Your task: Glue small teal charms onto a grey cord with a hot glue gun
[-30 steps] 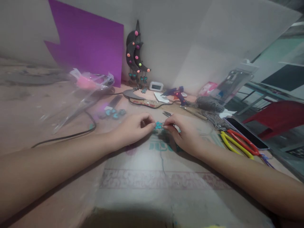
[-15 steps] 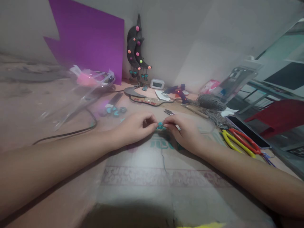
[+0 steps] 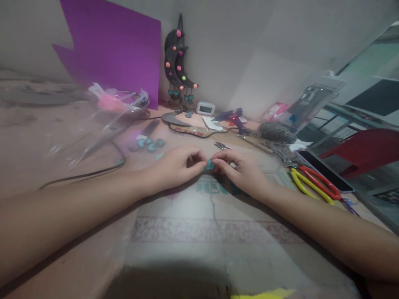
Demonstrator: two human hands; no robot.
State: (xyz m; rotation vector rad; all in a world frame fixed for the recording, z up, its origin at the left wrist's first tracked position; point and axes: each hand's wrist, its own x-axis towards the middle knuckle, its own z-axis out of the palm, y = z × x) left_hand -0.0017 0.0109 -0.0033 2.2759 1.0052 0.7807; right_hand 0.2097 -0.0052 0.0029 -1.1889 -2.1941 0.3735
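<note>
Between my two hands is a small teal piece [image 3: 209, 165], mostly covered by fingertips, so its exact kind is hard to make out. My left hand [image 3: 183, 165] pinches its left side between thumb and forefinger. From the right, my right hand [image 3: 238, 167] has thumb and fingers closed on the same piece. A thin thread [image 3: 213, 205] runs from below the hands down over the printed board [image 3: 181, 253]. Just beyond my fingers lie small snips [image 3: 221, 145]. Several teal-and-grey ornaments [image 3: 149, 144] rest to the left of my left hand.
Toward the back stand a glue gun [image 3: 235, 118] with a lit red light, a small white clock [image 3: 205, 109] and a grey crescent [image 3: 174, 118]. On the right are grey yarn [image 3: 277, 132], a phone [image 3: 324, 171] and red-and-yellow-handled pliers [image 3: 314, 185]. A crescent hanging [image 3: 176, 62] is on the wall.
My right fingertips have shifted slightly over the teal piece, covering more of it. My left hand keeps its pinch. The whole view has moved a little.
</note>
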